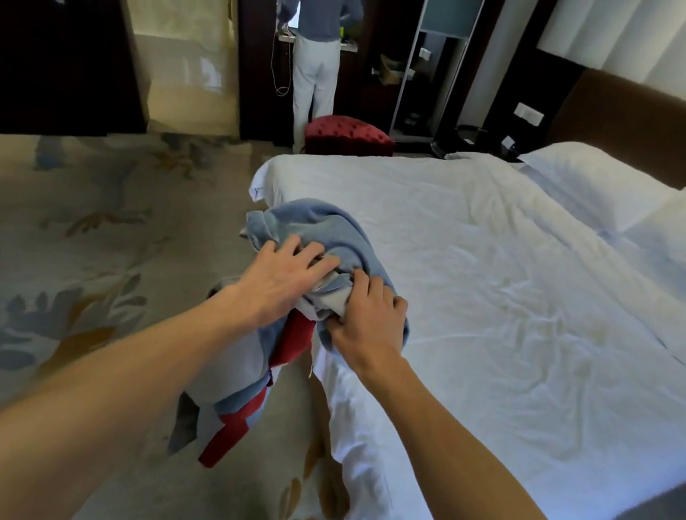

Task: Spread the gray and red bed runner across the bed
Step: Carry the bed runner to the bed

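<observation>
Bed runner (pixel 319 228) bunched at bed (pixel 523 335) corner, tail hung floorward; gripped by left hand (pixel 284 277) and right hand (pixel 368 314). No writing legible.

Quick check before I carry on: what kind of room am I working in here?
Most likely a hotel guest room. A wide bed with plain white linen and two white pillows stands against a padded headboard, on patterned carpet. Both hands grip the bunched runner at the bed's corner.

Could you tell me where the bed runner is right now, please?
In the head view, the bed runner is bunched at the bed's foot corner, under the left hand and right hand, partly hanging toward the carpet.
</observation>
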